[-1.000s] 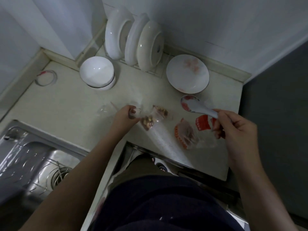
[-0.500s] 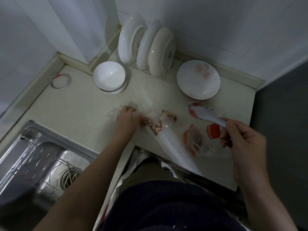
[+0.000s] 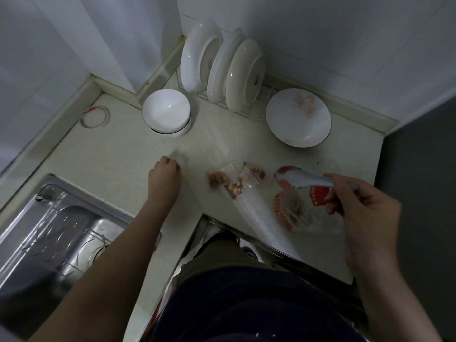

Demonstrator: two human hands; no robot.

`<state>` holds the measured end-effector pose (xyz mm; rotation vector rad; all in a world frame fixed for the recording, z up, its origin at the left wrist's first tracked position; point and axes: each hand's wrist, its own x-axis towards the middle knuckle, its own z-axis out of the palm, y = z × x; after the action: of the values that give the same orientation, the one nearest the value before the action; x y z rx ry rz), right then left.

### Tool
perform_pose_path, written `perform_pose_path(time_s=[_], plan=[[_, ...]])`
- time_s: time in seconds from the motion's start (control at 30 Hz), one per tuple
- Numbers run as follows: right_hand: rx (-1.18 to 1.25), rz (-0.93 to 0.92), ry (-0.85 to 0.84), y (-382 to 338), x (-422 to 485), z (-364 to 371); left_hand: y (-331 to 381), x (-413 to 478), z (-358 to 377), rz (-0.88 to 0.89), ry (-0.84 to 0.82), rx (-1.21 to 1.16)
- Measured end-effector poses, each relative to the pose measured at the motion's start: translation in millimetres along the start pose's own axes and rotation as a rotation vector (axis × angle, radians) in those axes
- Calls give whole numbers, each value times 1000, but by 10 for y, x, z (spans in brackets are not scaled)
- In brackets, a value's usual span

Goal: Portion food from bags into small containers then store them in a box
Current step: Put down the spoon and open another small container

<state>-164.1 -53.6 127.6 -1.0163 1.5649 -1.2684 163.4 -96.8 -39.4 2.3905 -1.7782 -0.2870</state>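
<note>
Kitchen corner, seen from above.

- Surface (image 3: 118, 159): pale speckled top, centre of the frame.
- Zip bags of mixed nuts (image 3: 235, 181): small, clear, lying flat in a loose cluster at mid-frame, between the two hands and touching neither.
- Red-printed clear bag (image 3: 292, 214): lies right of centre, just below the spoon bowl and partly under the right hand.
- Ceramic spoon (image 3: 299, 180): white with red marking, held off the surface with its bowl pointing left.
- Right hand (image 3: 365, 208): right of frame, grip pinched round the spoon handle.
- Left hand (image 3: 164, 175): left of centre, knuckles on the surface, fingers curled under. A faint clear shape sits by the fingertips; whether the grip holds it cannot be told.
- White bowls (image 3: 166, 112): stacked, upper centre-left.
- Plates (image 3: 222, 67): three, upright in a wire rack (image 3: 249, 112) at the top.
- Shallow dish (image 3: 298, 119): upper right, pink smears inside.
- Thin ring (image 3: 95, 116): upper left, flat on the surface.
- Steel sink (image 3: 56, 233): lower left.
</note>
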Motion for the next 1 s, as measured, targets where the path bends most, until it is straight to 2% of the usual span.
perform_pose_path(time_s=[0.07,0.13,0.2,0.27,0.33,0.47,0.53,0.63,0.83,0.93,1.0], plan=[[-6,-27,34,-8,-12,20,137,-43,-149,72,166,-110],[-23,-53,72,-16,-40,36,367,-157,-345,169,329,-341],[-74,-57,82,-33,-68,65,646,-341,-539,266,380,-548],[-79,-50,52,-57,-91,114,915,-548,-701,356,364,-662],[-48,-40,2,-63,-107,163,1125,-730,-812,463,359,-677],[-192,35,-137,-7,-166,276,1361,-967,-884,687,414,-566],[-238,78,-243,38,-212,307,1405,-1038,-878,743,409,-541],[-266,38,-372,25,-268,325,1412,-1119,-834,799,341,-583],[-244,72,-365,35,-278,314,1410,-1220,-835,655,180,-663],[-315,22,-410,72,-289,316,1422,-1283,-895,396,24,-885],[-401,-121,-469,82,-296,320,1432,-1321,-914,227,-95,-1003]])
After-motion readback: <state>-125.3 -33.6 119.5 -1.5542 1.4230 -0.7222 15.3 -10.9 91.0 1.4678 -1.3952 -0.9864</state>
